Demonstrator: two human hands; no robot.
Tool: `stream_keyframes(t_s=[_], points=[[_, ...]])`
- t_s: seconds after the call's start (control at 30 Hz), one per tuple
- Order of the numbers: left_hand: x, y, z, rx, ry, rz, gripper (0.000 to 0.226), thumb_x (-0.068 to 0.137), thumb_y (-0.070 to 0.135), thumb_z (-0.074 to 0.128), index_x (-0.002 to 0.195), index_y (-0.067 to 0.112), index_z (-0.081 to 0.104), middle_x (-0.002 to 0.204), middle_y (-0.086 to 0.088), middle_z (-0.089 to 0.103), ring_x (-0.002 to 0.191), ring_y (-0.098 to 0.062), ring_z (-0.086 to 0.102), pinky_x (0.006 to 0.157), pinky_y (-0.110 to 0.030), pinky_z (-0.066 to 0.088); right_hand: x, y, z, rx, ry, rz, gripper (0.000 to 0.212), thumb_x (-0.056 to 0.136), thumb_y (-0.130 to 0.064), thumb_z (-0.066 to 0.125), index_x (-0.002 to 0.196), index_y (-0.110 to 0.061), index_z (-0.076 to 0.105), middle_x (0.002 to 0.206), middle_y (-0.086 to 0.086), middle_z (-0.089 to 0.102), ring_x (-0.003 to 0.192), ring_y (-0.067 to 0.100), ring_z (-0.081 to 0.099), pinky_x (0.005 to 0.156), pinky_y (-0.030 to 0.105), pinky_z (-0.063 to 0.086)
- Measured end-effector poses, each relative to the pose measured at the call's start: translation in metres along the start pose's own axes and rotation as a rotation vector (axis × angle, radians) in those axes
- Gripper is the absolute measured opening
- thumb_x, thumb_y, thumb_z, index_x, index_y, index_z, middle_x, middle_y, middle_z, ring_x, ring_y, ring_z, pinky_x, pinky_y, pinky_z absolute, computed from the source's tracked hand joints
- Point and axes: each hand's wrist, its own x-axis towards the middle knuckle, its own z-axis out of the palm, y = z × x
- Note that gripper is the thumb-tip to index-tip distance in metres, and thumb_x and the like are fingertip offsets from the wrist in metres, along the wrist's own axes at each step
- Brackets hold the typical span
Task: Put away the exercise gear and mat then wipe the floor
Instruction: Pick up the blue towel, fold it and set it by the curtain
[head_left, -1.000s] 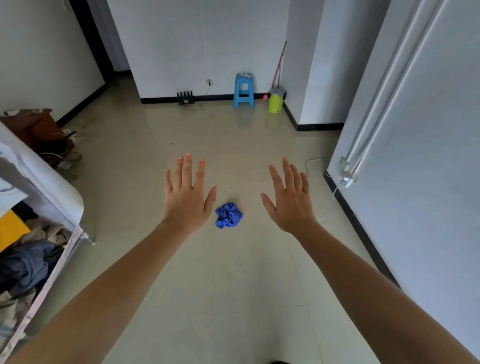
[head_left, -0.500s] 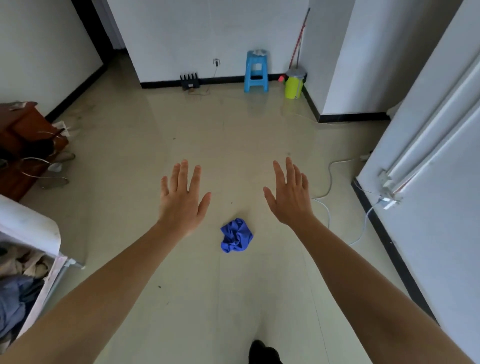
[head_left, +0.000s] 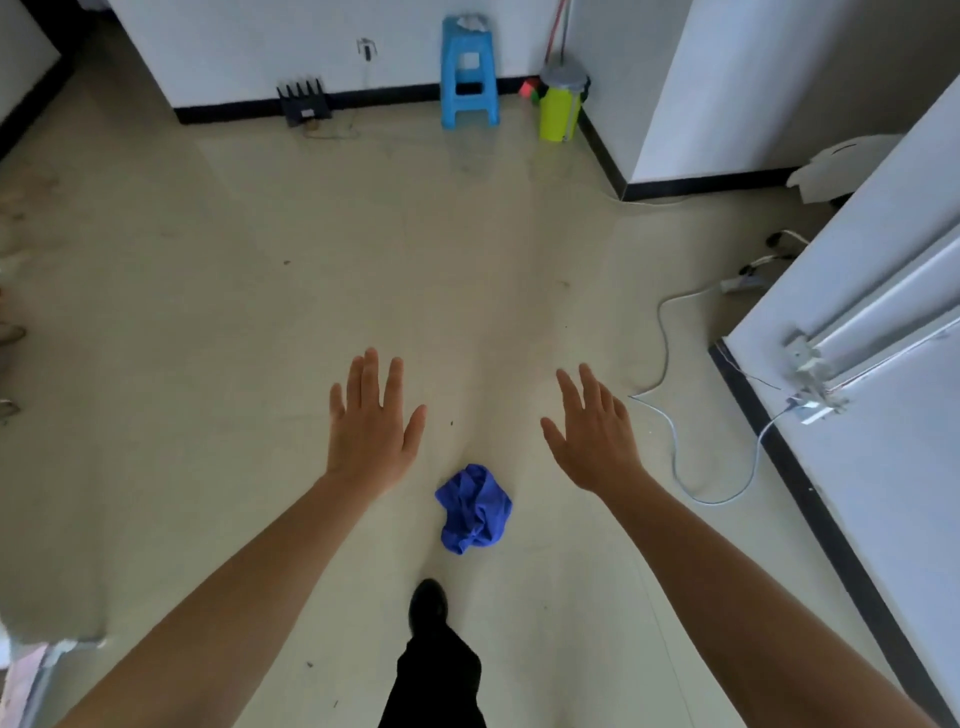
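Step in hand is prob. the wipe. No mat or exercise gear is in view, so the put-away part is either done or out of shot; can't say which. The blue cloth (head_left: 474, 512) lies crumpled on the floor (head_left: 208, 312), well away from every wall and just ahead of a black shoe (head_left: 428, 603). L hand (head_left: 371, 426) and R hand (head_left: 592, 436) hover palm-down, fingers straight and spread, holding nothing. The cloth sits between the two wrists and touches neither.

Next move, as I judge it: crouch, bring one hand down on the cloth, gather it w/ curled fingers, then push it across the floor. It's soft and bunched, so it wants a full-hand grab, not a pinch. A thin cable (head_left: 670, 441) loops on the floor near the R-side wall, and strokes that way could snag it.

Hard to make out:
- how high the hands are above the floor
- whether the cloth is wet or dry
- whether the small dark specks are dirt or marks

The frame's L edge cuts off some furniture. A blue stool (head_left: 467, 78) and a yellow-green bin (head_left: 558, 109) stand at the far wall.
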Motion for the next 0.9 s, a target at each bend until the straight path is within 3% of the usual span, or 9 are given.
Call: stream_keyframes(t_s=[0.27,0.53,0.6,0.7,0.8,0.9], points=[[0.127,-0.037,0.122,-0.121,-0.218,0.015,0.064,0.100,0.043,0.037,0.152,0.008,0.025,0.159,-0.024,0.018,0.147,-0.038,0.020,0.114,-0.055,0.029,0.097,-0.003,0.101,0.118,-0.224,0.249,0.068,0.100,-0.047,0.043,0.156,-0.018,0.019,0.162,0.012,0.020,0.142,0.030,0.033,0.108,0.044,0.038],[0.133,-0.034,0.383,-0.164,-0.521,0.028,0.072,0.093,0.050,0.017,0.147,0.006,0.038,0.154,-0.024,0.031,0.141,-0.040,0.033,0.107,-0.053,0.038,0.130,0.034,0.352,0.257,-0.569,0.411,0.061,0.103,-0.039,0.039,0.157,-0.020,0.017,0.161,0.006,0.023,0.143,0.025,0.031,0.108,0.040,0.036],[0.127,-0.033,0.453,-0.208,-0.582,-0.027,0.070,0.094,0.049,0.019,0.146,0.005,0.038,0.153,-0.024,0.032,0.141,-0.040,0.033,0.107,-0.052,0.037,0.131,0.046,0.420,0.311,-0.620,0.465,0.058,0.103,-0.034,0.039,0.155,-0.019,0.021,0.158,0.005,0.027,0.140,0.025,0.035,0.107,0.040,0.037],[0.123,-0.029,0.551,-0.317,-0.706,-0.160,0.051,0.101,0.037,0.037,0.142,0.007,0.039,0.149,-0.016,0.037,0.139,-0.034,0.033,0.107,-0.044,0.034,0.124,0.063,0.513,0.389,-0.683,0.563,0.054,0.103,-0.027,0.039,0.154,-0.019,0.024,0.155,0.006,0.032,0.137,0.028,0.039,0.106,0.039,0.036],[0.120,-0.030,0.642,-0.421,-0.772,-0.306,0.041,0.098,0.033,0.044,0.128,0.006,0.048,0.130,-0.013,0.052,0.123,-0.032,0.047,0.097,-0.041,0.040,0.117,0.076,0.594,0.439,-0.728,0.625,0.053,0.102,-0.023,0.040,0.153,-0.020,0.027,0.154,0.008,0.035,0.136,0.030,0.042,0.107,0.039,0.035],[0.119,-0.031,0.715,-0.502,-0.787,-0.437,0.041,0.095,0.032,0.045,0.128,0.007,0.050,0.124,-0.011,0.057,0.114,-0.032,0.055,0.086,-0.038,0.043,0.115,0.084,0.666,0.488,-0.737,0.668,0.050,0.101,-0.022,0.039,0.151,-0.020,0.031,0.149,0.009,0.041,0.133,0.028,0.045,0.103,0.036,0.036]])
